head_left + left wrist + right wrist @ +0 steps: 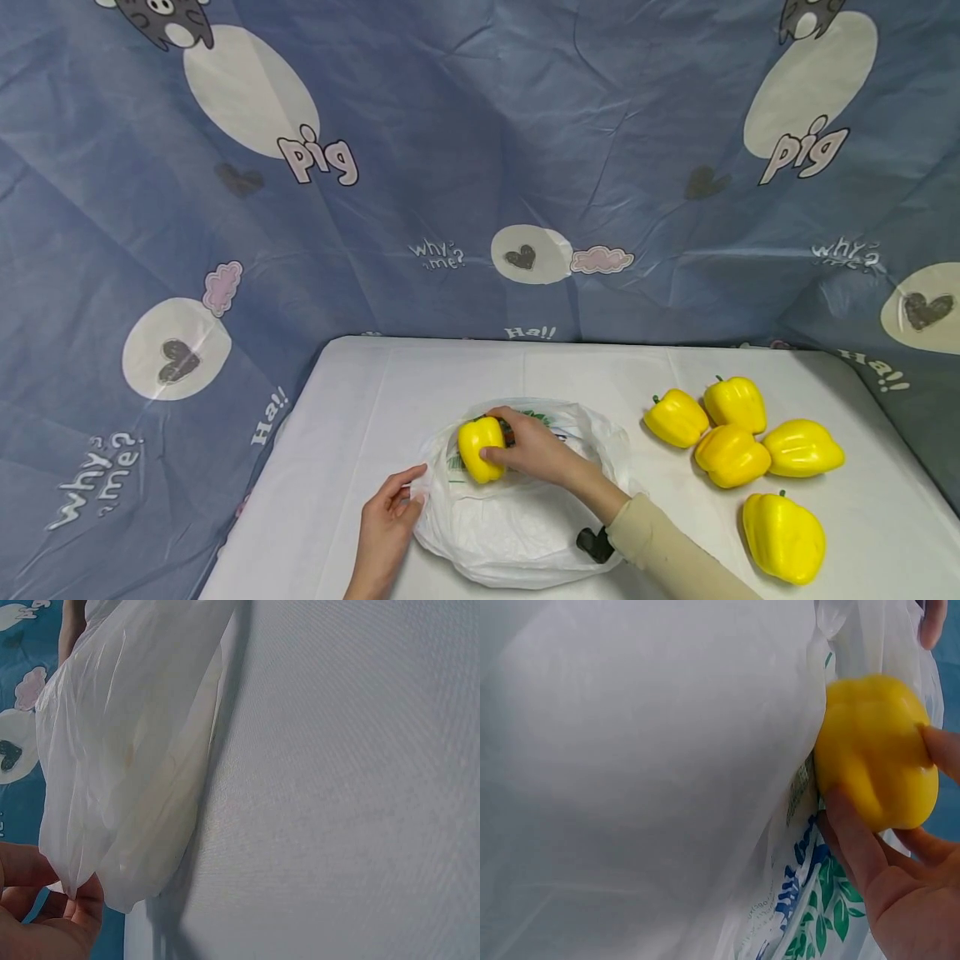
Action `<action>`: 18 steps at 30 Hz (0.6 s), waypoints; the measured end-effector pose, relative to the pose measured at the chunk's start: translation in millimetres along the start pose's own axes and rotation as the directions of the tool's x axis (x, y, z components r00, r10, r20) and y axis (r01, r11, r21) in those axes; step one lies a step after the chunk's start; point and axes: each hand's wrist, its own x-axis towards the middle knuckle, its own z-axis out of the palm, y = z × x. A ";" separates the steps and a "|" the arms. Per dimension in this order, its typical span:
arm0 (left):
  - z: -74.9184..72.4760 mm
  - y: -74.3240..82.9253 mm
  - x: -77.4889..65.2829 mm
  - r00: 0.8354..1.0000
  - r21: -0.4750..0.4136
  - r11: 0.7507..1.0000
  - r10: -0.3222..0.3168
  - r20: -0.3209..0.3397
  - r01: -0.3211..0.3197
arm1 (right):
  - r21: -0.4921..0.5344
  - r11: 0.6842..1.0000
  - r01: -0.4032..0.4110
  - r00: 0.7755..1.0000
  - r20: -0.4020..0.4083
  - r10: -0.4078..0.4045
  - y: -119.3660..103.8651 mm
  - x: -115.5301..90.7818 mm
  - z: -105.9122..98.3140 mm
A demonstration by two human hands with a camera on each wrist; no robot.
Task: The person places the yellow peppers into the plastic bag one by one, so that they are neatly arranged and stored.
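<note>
A white plastic bag lies spread on the table with its mouth wide. At the bag's left edge, my left hand pinches the rim; the left wrist view shows the thin plastic gathered between thumb and fingers. My right hand grips a yellow bell pepper over the left part of the bag's mouth. In the right wrist view, thumb and fingers lie around the pepper, close to the bag's wall. Whether the pepper touches the bag's bottom, I cannot tell.
To the right of the bag, several yellow bell peppers lie in a cluster, and another pepper sits nearer the front. A white cloth covers the table. A blue printed curtain hangs behind it and along the sides.
</note>
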 end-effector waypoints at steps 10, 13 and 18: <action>1.0 -0.6 -0.1 1.000 0.006 1.000 0.028 -0.007 -0.028 | 0.034 0.999 -0.006 1.000 0.008 0.006 -0.8 -1.4 -0.7; 0.9 0.2 -0.8 0.999 0.006 0.999 0.043 -0.005 -0.043 | 0.057 0.998 -0.007 1.000 0.016 0.006 -1.6 -3.1 -2.3; 0.7 0.4 -0.9 0.999 -0.001 0.999 0.054 0.000 -0.054 | 0.065 0.998 -0.006 1.000 0.016 0.005 -4.8 -8.0 -6.0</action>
